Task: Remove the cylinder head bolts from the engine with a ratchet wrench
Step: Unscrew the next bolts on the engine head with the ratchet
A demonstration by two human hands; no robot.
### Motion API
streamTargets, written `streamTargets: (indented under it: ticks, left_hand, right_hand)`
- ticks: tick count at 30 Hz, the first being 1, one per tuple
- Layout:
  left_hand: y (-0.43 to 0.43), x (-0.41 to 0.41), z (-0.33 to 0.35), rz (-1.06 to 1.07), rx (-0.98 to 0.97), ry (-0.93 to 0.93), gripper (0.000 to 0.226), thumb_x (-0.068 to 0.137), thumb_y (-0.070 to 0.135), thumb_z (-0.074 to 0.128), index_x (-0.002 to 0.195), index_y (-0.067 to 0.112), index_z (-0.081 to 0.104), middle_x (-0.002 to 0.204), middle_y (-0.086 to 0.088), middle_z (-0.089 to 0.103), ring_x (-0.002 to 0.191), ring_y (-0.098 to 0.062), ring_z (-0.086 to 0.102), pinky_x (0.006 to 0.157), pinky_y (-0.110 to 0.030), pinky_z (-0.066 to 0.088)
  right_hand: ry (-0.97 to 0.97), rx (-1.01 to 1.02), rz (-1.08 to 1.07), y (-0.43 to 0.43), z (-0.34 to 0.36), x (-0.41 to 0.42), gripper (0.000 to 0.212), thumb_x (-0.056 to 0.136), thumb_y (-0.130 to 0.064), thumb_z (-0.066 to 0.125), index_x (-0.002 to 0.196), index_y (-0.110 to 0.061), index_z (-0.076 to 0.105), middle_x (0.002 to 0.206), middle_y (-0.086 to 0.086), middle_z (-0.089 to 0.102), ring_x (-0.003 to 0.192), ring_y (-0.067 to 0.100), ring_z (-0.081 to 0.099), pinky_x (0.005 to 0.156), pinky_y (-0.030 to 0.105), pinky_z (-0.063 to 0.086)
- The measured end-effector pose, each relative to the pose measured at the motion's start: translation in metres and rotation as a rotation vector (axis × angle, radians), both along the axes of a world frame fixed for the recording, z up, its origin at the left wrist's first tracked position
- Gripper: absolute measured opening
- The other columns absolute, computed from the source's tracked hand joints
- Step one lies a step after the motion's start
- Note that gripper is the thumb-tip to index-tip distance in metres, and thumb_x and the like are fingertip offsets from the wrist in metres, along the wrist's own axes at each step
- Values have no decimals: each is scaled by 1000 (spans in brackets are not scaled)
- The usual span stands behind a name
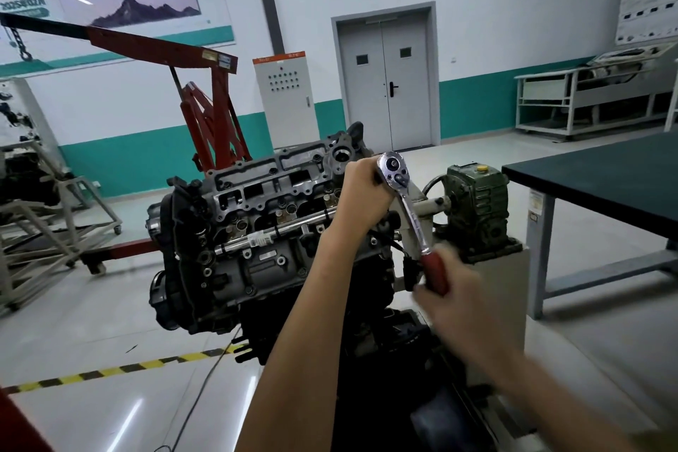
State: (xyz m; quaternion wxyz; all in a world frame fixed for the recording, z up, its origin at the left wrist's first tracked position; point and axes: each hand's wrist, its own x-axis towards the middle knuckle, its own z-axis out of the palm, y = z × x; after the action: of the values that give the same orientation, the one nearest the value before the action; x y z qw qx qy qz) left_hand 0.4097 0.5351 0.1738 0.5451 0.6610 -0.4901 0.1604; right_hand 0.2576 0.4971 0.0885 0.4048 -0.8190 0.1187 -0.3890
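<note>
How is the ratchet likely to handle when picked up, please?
Probably stiff and heavy for its size: the ratchet looks like solid chromed steel. Its polished shank may be slippery; the red handle in the right hand likely grips better. The flat head should resist rolling.

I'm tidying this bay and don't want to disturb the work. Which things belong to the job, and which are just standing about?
Job in hand:
engine
ratchet wrench, with the left hand gripping by its head and the right hand gripping its red handle

Standing about:
red hoist
grey cabinet
dark-topped table
</note>
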Motion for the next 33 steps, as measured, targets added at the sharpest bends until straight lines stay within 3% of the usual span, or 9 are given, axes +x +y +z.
streamTargets:
  ticks: [3,5,10,14,17,19,24,29,33]
  left_hand:
    - [-1,0,1,8,-5,-18,55,84,-5,60,48,26,32,46,11,33,47,-4,25,48,-21,25]
    - [-1,2,0,0,10,-12,55,84,-4,60,48,25,32,47,11,32,48,-3,23,48,-22,24]
    - [-1,0,2,-10,42,8,32,81,-3,62,52,-2,47,50,-4,44,51,-9,31,49,-25,27]
    - [-2,-3,2,-17,39,26,24,76,-9,55,54,-4,48,49,-2,41,47,-4,27,46,-17,24]
    - [-3,-4,-2,-16,-16,12,22,76,-7,57,56,0,52,53,-21,48,53,-11,32,49,-26,27]
    - [-5,-2,-5,-10,-47,14,22,79,-6,60,59,-8,53,56,-26,50,54,-14,34,50,-30,29]
    - [-11,2,-6,30,-76,-5,34,80,-10,60,53,1,44,53,-4,36,55,-8,25,51,-27,25]
    - [-9,1,-4,-22,-27,19,20,81,-3,63,62,-8,59,53,-13,50,55,-10,34,52,-27,30]
    - [-5,0,-2,-18,-36,35,22,81,-3,62,62,-11,54,54,-20,49,52,-10,30,48,-25,26]
  right_hand:
    - [-185,330,84,55,-8,26,28,74,2,59,72,-23,45,45,-9,46,36,2,41,36,10,32]
    - [-175,336,133,58,-8,30,29,74,2,57,75,-25,45,46,-8,45,36,4,41,36,13,34]
    - [169,-181,139,-44,19,-12,38,75,2,66,94,-26,49,62,-5,51,51,3,53,49,10,42]
    - [188,-481,47,-86,53,-20,46,74,7,65,94,-30,47,58,-13,46,52,0,53,51,5,37]
    - [150,-305,43,-61,27,-13,31,78,2,65,97,-20,54,61,-8,47,47,4,47,52,7,40]
    - [74,-88,22,-22,2,-4,31,77,-3,65,83,-28,47,57,-5,47,47,5,43,55,13,39]
    - [-161,358,171,52,-9,28,26,76,0,57,77,-24,47,51,-4,42,38,8,41,38,24,41]
    - [106,-95,65,-26,1,0,28,76,-3,65,97,-18,53,62,-5,52,55,5,53,58,16,46]
    - [182,-469,55,-83,41,-15,34,75,3,67,105,-7,55,61,-18,45,59,-12,55,52,1,38]
